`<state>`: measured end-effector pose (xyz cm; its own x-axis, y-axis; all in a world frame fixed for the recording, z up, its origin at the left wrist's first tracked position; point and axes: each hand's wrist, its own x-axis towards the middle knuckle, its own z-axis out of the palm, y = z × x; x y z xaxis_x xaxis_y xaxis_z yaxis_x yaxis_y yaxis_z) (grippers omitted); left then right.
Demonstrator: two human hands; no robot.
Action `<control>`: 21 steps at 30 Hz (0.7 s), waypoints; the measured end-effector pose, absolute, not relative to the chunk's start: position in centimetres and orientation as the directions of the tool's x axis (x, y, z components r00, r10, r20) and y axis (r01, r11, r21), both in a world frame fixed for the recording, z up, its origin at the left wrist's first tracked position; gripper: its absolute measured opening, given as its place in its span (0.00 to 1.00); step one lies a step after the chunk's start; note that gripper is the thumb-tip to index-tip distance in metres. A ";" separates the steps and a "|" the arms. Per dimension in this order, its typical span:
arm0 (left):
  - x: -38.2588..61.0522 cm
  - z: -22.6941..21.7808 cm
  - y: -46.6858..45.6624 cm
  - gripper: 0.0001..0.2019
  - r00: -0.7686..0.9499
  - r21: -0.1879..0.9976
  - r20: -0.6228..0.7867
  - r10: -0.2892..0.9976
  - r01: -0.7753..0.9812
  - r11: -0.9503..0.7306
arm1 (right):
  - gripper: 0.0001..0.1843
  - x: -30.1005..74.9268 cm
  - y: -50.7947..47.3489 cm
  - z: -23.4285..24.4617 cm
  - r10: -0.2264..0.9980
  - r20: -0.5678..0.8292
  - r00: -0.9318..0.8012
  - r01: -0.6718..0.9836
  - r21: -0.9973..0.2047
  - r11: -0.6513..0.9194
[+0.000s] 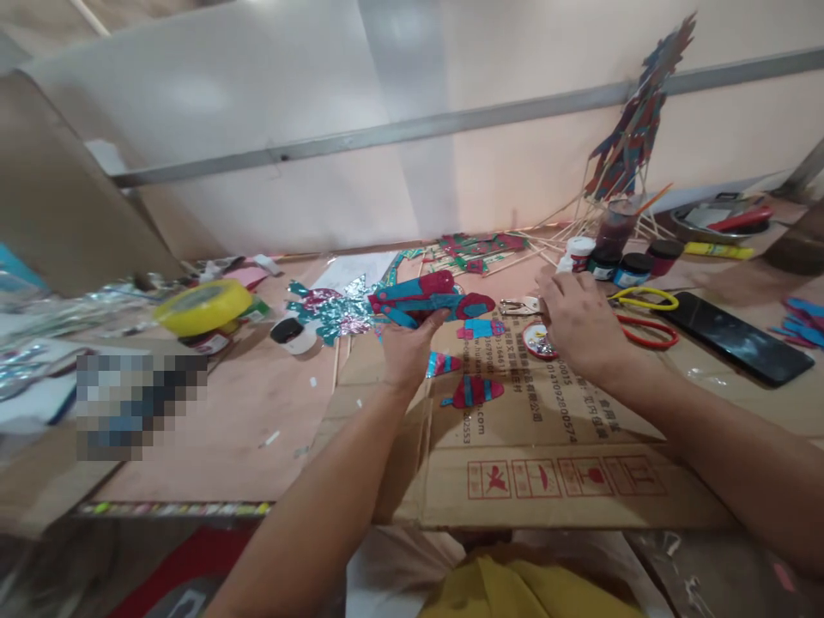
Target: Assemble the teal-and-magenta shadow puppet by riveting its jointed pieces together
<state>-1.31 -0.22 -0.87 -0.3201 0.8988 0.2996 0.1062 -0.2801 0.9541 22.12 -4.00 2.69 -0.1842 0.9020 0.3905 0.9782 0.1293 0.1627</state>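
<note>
My left hand (415,343) is closed round a painted cut-out piece (418,296) in blue and dark red, held above the cardboard. The fingers of my right hand (572,318) are bent over the handle end of a metal hole punch (520,305); its jaws point left, and the palm hides the rest. Just below the punch sits a small round lid (539,341) with shiny bits in it. Smaller red and blue striped cut-outs (477,392) lie on the cardboard sheet (515,433) between my hands. Beyond my left hand lies a shiny foil figure (338,305).
Scissors (647,322) with yellow and red handles and a black phone (737,339) lie at right. Paint jars (634,269) stand behind my right hand. Painted figures on sticks (634,129) lean on the wall. Yellow tape (203,306) and a black-lidded jar (294,335) are at left.
</note>
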 end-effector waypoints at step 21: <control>-1.3 0.1 -1.4 0.06 -0.188 0.884 0.467 0.864 0.083 -0.460 | 0.26 22.3 -4.1 2.3 0.841 0.488 -0.236 0.972 0.134 0.195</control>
<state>-1.27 -1.38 0.11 -0.1884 0.8639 0.4670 0.0830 -0.4598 0.8841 22.28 -4.15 2.30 -0.2356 0.8406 0.4878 0.9717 0.1947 0.1337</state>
